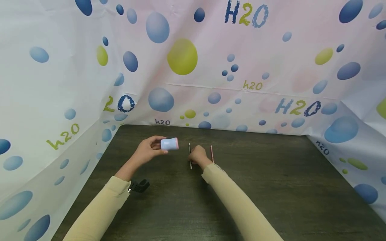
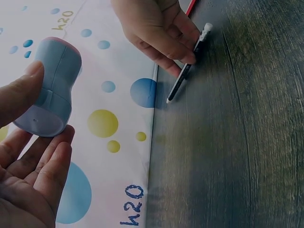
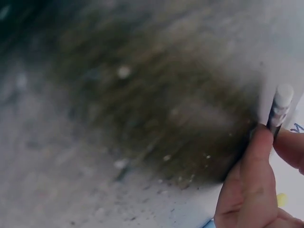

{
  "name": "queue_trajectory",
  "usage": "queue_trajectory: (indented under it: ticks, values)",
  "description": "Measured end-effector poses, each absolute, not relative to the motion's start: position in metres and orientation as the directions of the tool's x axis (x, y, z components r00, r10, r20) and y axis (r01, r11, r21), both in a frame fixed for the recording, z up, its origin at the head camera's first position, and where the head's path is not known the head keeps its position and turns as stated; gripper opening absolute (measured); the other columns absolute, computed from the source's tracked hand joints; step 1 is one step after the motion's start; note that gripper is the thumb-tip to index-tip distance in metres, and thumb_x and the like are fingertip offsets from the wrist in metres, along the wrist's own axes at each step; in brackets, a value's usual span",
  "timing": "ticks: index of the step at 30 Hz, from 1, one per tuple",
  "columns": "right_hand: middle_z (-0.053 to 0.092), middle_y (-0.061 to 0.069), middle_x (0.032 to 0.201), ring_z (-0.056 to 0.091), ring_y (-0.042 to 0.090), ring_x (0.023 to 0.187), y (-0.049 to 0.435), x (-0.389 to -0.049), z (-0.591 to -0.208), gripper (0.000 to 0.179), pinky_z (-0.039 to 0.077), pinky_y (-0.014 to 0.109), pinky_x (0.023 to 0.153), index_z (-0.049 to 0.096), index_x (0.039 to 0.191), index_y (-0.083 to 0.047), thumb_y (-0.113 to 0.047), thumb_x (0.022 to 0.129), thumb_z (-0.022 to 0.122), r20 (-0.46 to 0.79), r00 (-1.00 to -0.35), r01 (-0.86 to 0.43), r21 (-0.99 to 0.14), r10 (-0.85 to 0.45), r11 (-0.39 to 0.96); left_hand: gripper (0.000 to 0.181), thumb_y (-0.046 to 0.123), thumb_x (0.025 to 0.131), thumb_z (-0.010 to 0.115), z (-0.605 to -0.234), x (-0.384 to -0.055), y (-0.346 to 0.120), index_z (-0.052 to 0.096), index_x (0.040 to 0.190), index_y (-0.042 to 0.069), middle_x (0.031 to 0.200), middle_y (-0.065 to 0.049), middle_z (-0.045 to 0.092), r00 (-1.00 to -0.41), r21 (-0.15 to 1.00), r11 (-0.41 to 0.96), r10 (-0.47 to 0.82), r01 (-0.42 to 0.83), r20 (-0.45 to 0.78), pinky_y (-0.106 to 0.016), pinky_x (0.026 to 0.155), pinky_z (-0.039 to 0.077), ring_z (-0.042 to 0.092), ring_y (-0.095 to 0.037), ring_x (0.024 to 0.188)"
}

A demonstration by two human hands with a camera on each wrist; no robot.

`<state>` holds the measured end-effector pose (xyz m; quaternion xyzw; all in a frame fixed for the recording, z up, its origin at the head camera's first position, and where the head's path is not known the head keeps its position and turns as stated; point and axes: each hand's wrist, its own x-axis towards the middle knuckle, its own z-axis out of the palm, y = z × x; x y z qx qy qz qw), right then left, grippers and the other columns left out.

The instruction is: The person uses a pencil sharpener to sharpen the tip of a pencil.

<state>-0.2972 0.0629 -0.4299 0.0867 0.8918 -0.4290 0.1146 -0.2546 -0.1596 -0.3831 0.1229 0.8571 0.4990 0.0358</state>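
Sleeves (image 1: 241, 207), left hand (image 1: 145, 150), wide grip on apparent blue sharpener (image 1: 169, 144), right hand (image 1: 198, 155) pinching pencil (image 2: 184, 72)

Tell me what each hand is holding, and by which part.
The left hand holds a blue container, thumb at its side and fingers at the end opposite the pink rim. The right hand pinches a dark pencil around its middle.
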Motion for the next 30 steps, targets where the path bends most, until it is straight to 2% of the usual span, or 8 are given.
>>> queue_trajectory:
  ticks: [2,5,8,12,14,19,28,30]
  values:
    - [0.062,0.009,0.077,0.072,0.025,0.066,0.065,-0.295,-0.429,0.006,0.063,0.030,0.063,0.066,0.078,0.001,0.004,0.079,0.070,-0.295,-0.955,0.260,-0.763,0.038,0.592,0.058,0.015,0.088,0.075,-0.383,-0.254,-0.160,0.051,0.139,0.001,0.138,-0.028,0.054,-0.967,0.864,0.473,0.246,0.175,0.062,-0.051,0.100,0.053,0.058,-0.043,0.124]
    - [0.067,0.021,0.110,0.073,0.033,0.094,0.067,-0.293,-0.427,0.028,0.063,0.036,0.076,0.068,0.111,0.007,0.004,0.084,0.067,-0.331,-0.944,0.285,-0.793,0.013,0.538,0.058,0.013,0.087,0.075,-0.382,-0.254,-0.161,0.052,0.138,0.000,0.138,-0.028,0.054,-0.967,0.869,0.463,0.247,0.176,0.063,-0.050,0.101,0.053,0.058,-0.043,0.124]
    - [0.060,0.026,0.130,0.066,0.037,0.111,0.067,-0.283,-0.416,0.038,0.061,0.040,0.088,0.061,0.126,0.009,0.005,0.088,0.060,-0.365,-0.931,0.317,-0.816,-0.007,0.484,0.057,0.012,0.087,0.076,-0.383,-0.255,-0.161,0.052,0.138,0.000,0.138,-0.027,0.054,-0.966,0.872,0.454,0.250,0.182,0.071,-0.048,0.101,0.053,0.058,-0.043,0.124]
    - [0.058,0.022,0.137,0.063,0.033,0.118,0.072,-0.288,-0.421,0.041,0.058,0.042,0.095,0.056,0.133,0.008,0.008,0.092,0.056,-0.397,-0.917,0.348,-0.847,-0.041,0.402,0.057,0.013,0.087,0.076,-0.384,-0.256,-0.163,0.053,0.137,0.000,0.138,-0.027,0.054,-0.964,0.874,0.449,0.254,0.188,0.076,-0.047,0.101,0.053,0.058,-0.042,0.124]
    - [0.062,0.021,0.129,0.067,0.030,0.108,0.079,-0.315,-0.454,0.043,0.060,0.040,0.086,0.056,0.133,0.008,0.009,0.090,0.058,-0.404,-0.910,0.352,-0.871,-0.091,0.341,0.057,0.013,0.087,0.076,-0.385,-0.257,-0.164,0.053,0.137,-0.001,0.138,-0.027,0.054,-0.964,0.875,0.448,0.254,0.185,0.074,-0.047,0.101,0.053,0.058,-0.042,0.125]
    - [0.065,0.023,0.121,0.069,0.031,0.105,0.080,-0.326,-0.467,0.046,0.059,0.042,0.088,0.053,0.136,0.008,0.013,0.090,0.056,-0.455,-0.883,0.423,-0.877,-0.113,0.228,0.058,0.015,0.087,0.076,-0.386,-0.258,-0.166,0.052,0.138,0.000,0.138,-0.027,0.054,-0.968,0.872,0.459,0.245,0.170,0.060,-0.049,0.101,0.053,0.058,-0.042,0.125]
    - [0.059,0.029,0.134,0.062,0.034,0.122,0.073,-0.276,-0.404,0.049,0.053,0.041,0.103,0.040,0.145,0.010,0.014,0.096,0.046,-0.490,-0.864,0.468,-0.867,-0.119,0.173,0.058,0.014,0.088,0.075,-0.389,-0.261,-0.169,0.051,0.139,0.001,0.140,-0.027,0.053,-0.973,0.875,0.464,0.226,0.140,0.036,-0.050,0.102,0.052,0.058,-0.042,0.125]
    - [0.061,0.027,0.131,0.066,0.031,0.116,0.074,-0.275,-0.405,0.049,0.054,0.040,0.100,0.041,0.145,0.010,0.013,0.096,0.047,-0.488,-0.864,0.468,-0.870,-0.127,0.154,0.058,0.014,0.088,0.075,-0.389,-0.261,-0.169,0.051,0.139,0.001,0.140,-0.027,0.053,-0.974,0.878,0.461,0.224,0.133,0.030,-0.050,0.102,0.052,0.058,-0.042,0.125]
